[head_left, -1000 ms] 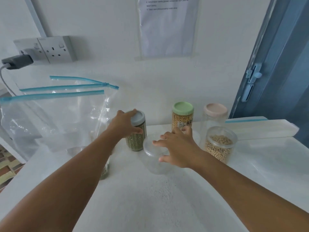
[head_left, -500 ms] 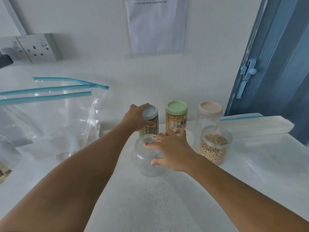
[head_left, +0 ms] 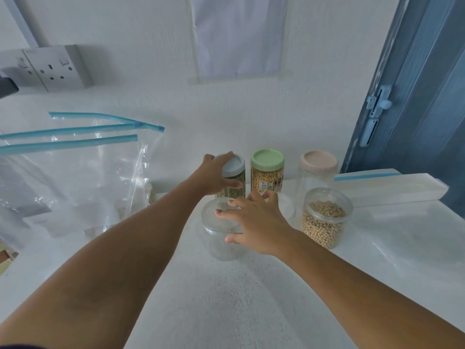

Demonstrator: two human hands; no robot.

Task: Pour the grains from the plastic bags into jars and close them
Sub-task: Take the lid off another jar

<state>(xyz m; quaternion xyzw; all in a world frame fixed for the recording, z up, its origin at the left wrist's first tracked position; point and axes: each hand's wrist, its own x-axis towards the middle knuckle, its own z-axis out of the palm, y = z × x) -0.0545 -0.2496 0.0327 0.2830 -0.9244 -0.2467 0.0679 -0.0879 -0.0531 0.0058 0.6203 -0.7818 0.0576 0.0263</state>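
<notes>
White counter (head_left: 226, 298) against a white wall is seen, with the grey-lid jar (head_left: 232, 178) of green grains at the back, gripped round lid and side by the left hand (head_left: 216, 176). An empty clear jar (head_left: 220, 238) in front is covered by the right hand (head_left: 256, 222), fingers spread on its rim. Beside stand a green-lid jar (head_left: 267, 171), pink-lid jar (head_left: 318, 170), open bean jar (head_left: 325, 217); bags (head_left: 75, 177) lie left.

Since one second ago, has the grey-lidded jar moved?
Yes. The left hand has carried the grey-lidded jar rightward, closing its gap to the green-lidded jar.
</notes>
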